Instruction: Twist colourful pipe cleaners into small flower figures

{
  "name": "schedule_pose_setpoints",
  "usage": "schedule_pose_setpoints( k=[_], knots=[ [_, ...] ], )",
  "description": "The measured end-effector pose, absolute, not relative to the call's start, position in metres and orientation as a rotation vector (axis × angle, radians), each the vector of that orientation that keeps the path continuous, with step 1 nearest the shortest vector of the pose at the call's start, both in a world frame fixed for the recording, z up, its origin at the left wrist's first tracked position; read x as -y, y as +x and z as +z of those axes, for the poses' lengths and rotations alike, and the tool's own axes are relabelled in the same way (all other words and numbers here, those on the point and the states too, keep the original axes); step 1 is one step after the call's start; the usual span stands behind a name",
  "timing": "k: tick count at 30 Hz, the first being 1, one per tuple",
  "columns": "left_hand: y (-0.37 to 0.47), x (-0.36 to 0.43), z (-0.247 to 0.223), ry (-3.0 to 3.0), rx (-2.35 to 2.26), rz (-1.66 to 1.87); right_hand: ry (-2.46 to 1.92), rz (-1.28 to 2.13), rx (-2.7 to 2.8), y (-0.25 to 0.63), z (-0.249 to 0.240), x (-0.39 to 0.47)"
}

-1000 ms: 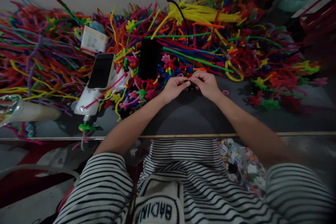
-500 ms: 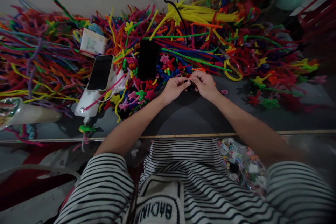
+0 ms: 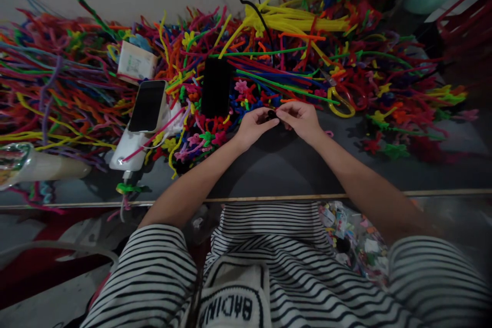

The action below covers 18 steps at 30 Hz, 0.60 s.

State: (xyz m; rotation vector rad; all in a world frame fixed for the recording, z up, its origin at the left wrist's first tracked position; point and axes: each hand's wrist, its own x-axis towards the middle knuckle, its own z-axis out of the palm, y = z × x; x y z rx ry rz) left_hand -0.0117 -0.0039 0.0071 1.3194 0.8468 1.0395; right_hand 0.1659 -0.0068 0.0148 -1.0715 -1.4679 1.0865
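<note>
My left hand (image 3: 254, 127) and my right hand (image 3: 301, 120) meet over the dark table, fingertips almost touching. Between them is a small dark piece (image 3: 272, 114), pinched by the fingers of both hands; its shape is too small to make out. Just behind the hands lie small fuzzy flowers, one of them pink (image 3: 241, 86). A black phone (image 3: 216, 88) rests left of them on the heap. To the right of my right hand are scissors with yellow handles (image 3: 341, 105). A small pink loop (image 3: 329, 134) lies beside my right wrist.
Colourful pipe cleaners (image 3: 77, 87) cover the back and left of the table. A second phone (image 3: 147, 106), a white power bank (image 3: 128, 151), a small box (image 3: 136, 61) and a clear-wrapped cup (image 3: 46, 165) are at the left. Below the edge, right, is a bag of scraps (image 3: 357, 241).
Both hands have shifted slightly and their fingers have moved a little apart. The dark piece between the fingertips shows more clearly now.
</note>
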Motion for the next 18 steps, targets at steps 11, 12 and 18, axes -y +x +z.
schedule_pose_setpoints(
  k=[11, 12, 18],
  knots=[
    [-0.0121, 0.0015, 0.0073, 1.337, -0.820, 1.065, -1.001, 1.100, 1.449, 0.1677, 0.0206, 0.0089],
    [-0.0124, 0.0018, 0.0082, 1.343, -0.800, 1.037, -0.982, 1.097, 1.454, 0.1680, 0.0213, 0.0089],
    [-0.0140, 0.0021, 0.0090, 1.373, -0.774, 0.980, -0.922, 1.099, 1.585, 0.1741, 0.0188, 0.0050]
  ],
)
